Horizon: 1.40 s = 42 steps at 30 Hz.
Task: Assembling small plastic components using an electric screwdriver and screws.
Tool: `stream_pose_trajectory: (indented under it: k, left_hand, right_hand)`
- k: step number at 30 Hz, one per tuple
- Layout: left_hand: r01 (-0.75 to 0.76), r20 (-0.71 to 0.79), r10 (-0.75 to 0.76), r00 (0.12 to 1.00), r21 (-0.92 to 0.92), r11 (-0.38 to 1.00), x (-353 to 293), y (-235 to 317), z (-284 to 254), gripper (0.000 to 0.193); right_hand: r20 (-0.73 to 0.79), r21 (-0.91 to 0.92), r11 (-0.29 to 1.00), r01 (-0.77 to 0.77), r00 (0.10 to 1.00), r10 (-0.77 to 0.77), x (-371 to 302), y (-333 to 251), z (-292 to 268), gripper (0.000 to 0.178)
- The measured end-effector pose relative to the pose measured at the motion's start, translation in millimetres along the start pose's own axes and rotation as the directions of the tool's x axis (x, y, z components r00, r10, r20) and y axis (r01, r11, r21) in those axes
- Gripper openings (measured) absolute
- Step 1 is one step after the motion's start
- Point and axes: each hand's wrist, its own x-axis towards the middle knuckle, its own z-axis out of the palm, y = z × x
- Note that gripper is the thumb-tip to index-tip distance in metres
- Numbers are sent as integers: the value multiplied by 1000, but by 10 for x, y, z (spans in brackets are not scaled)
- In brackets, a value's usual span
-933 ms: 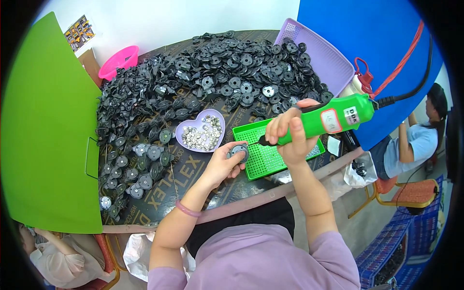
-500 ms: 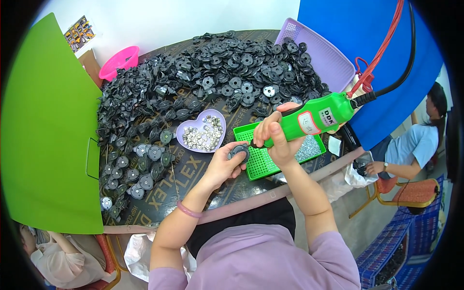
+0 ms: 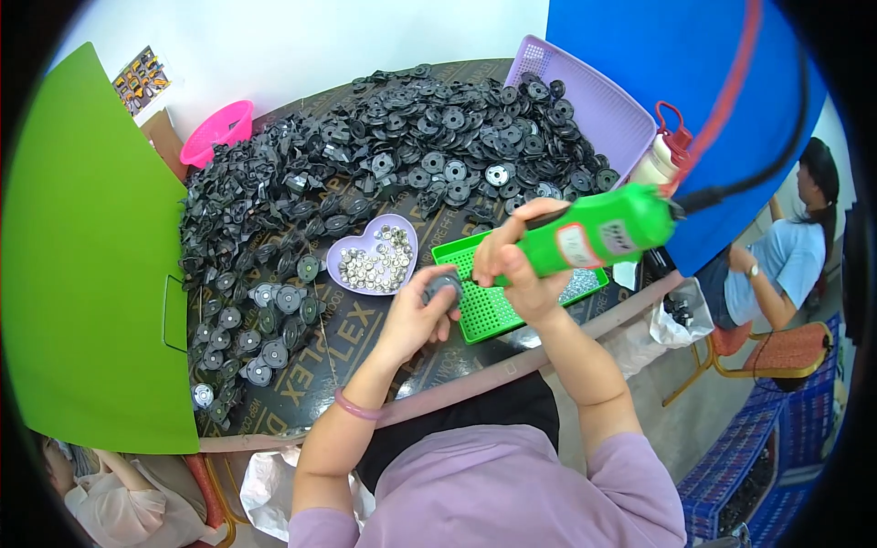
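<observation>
My right hand (image 3: pixel 513 267) grips a green electric screwdriver (image 3: pixel 598 236), tilted down to the left with its tip at a small dark round part (image 3: pixel 442 285). That part is pinched in my left hand (image 3: pixel 416 312), just above the near left corner of a green perforated tray (image 3: pixel 498 297). A purple heart-shaped dish (image 3: pixel 352 258) of small silver screws sits just left of the tray. A red and a black cable rise from the screwdriver's rear toward the upper right.
A big heap of black round parts (image 3: pixel 384 155) covers the far half of the table. A purple basket (image 3: pixel 585 100), a pink basket (image 3: pixel 217 128), a green panel (image 3: pixel 82 265) and a blue panel (image 3: pixel 676 82) ring it. Another person (image 3: pixel 776 265) sits at right.
The screwdriver has swung down and left, from nearly level to tilted, bringing its tip onto the part in my left hand. My left hand stayed in place.
</observation>
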Motion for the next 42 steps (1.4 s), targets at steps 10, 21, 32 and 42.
stream_pose_trajectory:
  k: [10,21,32,42]
  left_hand:
    - [-171,-101,165,981,-50,984,90,-15,-120,30]
    - [-125,-27,123,992,-176,976,103,-106,-151,28]
    - [-104,-34,99,995,-211,972,91,-90,-95,29]
    - [-50,48,58,997,-152,987,102,-137,-114,25]
  right_hand:
    - [-81,-241,957,-161,986,145,-229,233,-356,31]
    - [-97,-276,942,-191,981,171,-205,288,-371,29]
    - [-101,-274,941,-201,979,179,-228,321,-358,30]
    - [-126,-43,999,5,992,-10,-15,26,-274,30]
